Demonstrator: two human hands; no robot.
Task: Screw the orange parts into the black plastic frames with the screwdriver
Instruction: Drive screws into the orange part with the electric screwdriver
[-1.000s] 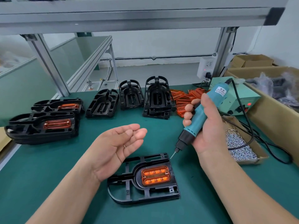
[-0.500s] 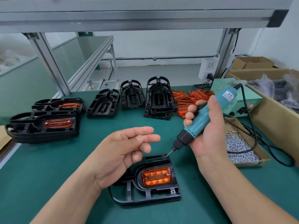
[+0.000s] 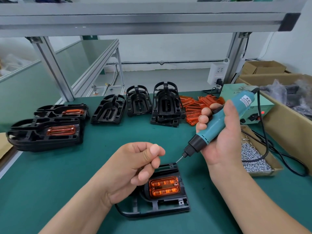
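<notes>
Fingers of the left hand point(image 3: 135, 168) are curled in, with the thumb pressed against the side of the forefinger. Whether anything small is pinched there cannot be made out. This hand hangs over the left half of a black frame point(image 3: 168, 206), and hides that part of it.

The right hand point(image 3: 226, 137) is wrapped round the blue-green body of the screwdriver point(image 3: 219, 122), fingers on one side and thumb on the other. The tool slants down and to the left. Its thin bit ends right at the far right corner of the frame; it cannot be told if it touches.

The frame lies flat on the green table point(image 3: 50, 183), close to the person. An orange part point(image 3: 163, 186) sits in its raised middle pocket, level with the black plastic around it.

To the right of the frame stands a shallow box of screws point(image 3: 253, 159), and the screwdriver's black cable point(image 3: 263, 132) loops across it. Beyond that box, farther right of the frame, is a green power box point(image 3: 236, 92) with a red light, beside a large cardboard box point(image 3: 287, 129).

Behind the frame, at the far edge of the table, lies a loose pile of orange parts point(image 3: 194, 107). Left of that pile stand three stacks of empty frames point(image 3: 167, 105).

Far to the left of the frame are two stacks of finished frames point(image 3: 45, 132), each with an orange piece showing on top.

A metal beam point(image 3: 135, 22) runs across overhead.
</notes>
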